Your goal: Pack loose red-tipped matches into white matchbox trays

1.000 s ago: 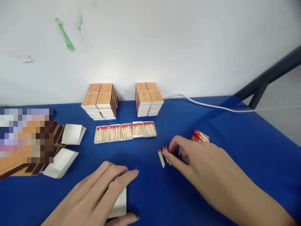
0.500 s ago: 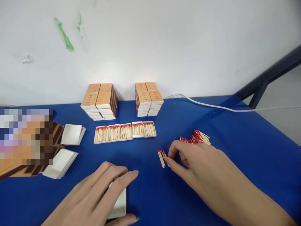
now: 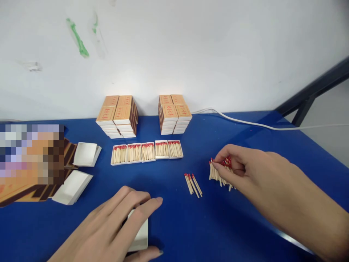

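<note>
My left hand [image 3: 114,225] lies over a white matchbox tray [image 3: 141,236], its fingers and thumb curved round it; most of the tray's inside is hidden under the hand. My right hand [image 3: 253,174] is at a loose pile of red-tipped matches [image 3: 218,176], thumb and index finger pinched at the pile's left edge on a match [image 3: 211,160]. To the left of the pile, a small group of matches [image 3: 193,185] lies side by side on the blue table. Behind them stands a row of matchbox trays [image 3: 148,159], filled with matches, heads toward the wall.
Two stacks of closed matchboxes, a left stack [image 3: 121,116] and a right stack [image 3: 174,116], stand by the wall. At left lie white trays [image 3: 72,185] and brown-orange box sleeves [image 3: 51,187], partly pixelated. A white cable [image 3: 245,122] runs along the back of the blue table [image 3: 169,214].
My right hand has let go of matches at the small group and moved right to the pile. My left hand stays on the tray. The view has shifted slightly.
</note>
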Action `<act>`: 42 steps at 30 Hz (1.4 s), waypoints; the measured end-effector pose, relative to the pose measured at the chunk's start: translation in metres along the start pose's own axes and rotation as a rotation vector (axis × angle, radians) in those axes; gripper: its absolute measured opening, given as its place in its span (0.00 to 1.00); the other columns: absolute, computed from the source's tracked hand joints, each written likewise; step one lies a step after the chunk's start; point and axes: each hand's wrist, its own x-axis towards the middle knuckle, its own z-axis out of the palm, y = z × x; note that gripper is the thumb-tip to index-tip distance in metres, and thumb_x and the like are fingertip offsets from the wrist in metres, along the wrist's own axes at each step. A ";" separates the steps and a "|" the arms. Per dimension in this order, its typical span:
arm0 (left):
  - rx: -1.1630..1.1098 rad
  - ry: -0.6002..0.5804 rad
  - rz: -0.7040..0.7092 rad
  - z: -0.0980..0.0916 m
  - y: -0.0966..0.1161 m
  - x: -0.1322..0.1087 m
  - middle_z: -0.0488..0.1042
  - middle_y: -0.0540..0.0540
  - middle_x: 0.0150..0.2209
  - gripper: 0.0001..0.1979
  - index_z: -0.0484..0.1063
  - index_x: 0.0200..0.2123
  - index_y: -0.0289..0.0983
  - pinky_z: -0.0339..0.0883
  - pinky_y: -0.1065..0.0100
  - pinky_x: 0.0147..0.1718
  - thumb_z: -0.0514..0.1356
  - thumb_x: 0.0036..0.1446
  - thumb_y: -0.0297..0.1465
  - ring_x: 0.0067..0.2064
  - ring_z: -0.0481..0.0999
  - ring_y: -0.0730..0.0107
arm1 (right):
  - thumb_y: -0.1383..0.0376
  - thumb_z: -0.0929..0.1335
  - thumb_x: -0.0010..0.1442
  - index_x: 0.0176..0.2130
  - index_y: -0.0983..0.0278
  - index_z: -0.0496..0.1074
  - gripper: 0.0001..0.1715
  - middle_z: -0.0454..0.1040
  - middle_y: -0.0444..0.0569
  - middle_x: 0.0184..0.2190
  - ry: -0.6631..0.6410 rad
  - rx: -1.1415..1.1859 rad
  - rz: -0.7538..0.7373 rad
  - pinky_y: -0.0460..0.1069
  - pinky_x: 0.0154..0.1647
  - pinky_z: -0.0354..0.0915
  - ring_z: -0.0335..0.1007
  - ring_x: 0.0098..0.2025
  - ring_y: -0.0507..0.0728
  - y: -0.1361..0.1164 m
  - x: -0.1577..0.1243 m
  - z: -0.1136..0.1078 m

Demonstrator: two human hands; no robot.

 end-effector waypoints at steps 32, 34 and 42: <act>-0.008 -0.011 0.001 -0.002 -0.001 0.005 0.84 0.49 0.62 0.33 0.74 0.73 0.47 0.78 0.63 0.55 0.65 0.73 0.57 0.63 0.82 0.56 | 0.56 0.69 0.75 0.44 0.52 0.82 0.10 0.81 0.45 0.29 -0.077 -0.205 0.058 0.52 0.28 0.55 0.79 0.31 0.63 -0.021 0.007 0.007; -0.009 0.000 0.012 -0.002 -0.001 0.006 0.84 0.50 0.62 0.33 0.74 0.72 0.47 0.78 0.63 0.54 0.66 0.73 0.56 0.63 0.83 0.57 | 0.54 0.69 0.75 0.44 0.52 0.81 0.11 0.81 0.45 0.29 -0.092 -0.225 0.113 0.53 0.28 0.55 0.79 0.32 0.64 -0.024 0.008 0.005; 0.004 -0.063 -0.009 0.001 0.000 -0.003 0.82 0.49 0.65 0.35 0.70 0.76 0.49 0.78 0.60 0.58 0.64 0.74 0.57 0.66 0.81 0.54 | 0.51 0.68 0.77 0.45 0.53 0.78 0.13 0.84 0.46 0.33 -0.114 -0.322 0.178 0.56 0.31 0.55 0.82 0.36 0.69 -0.031 0.012 0.007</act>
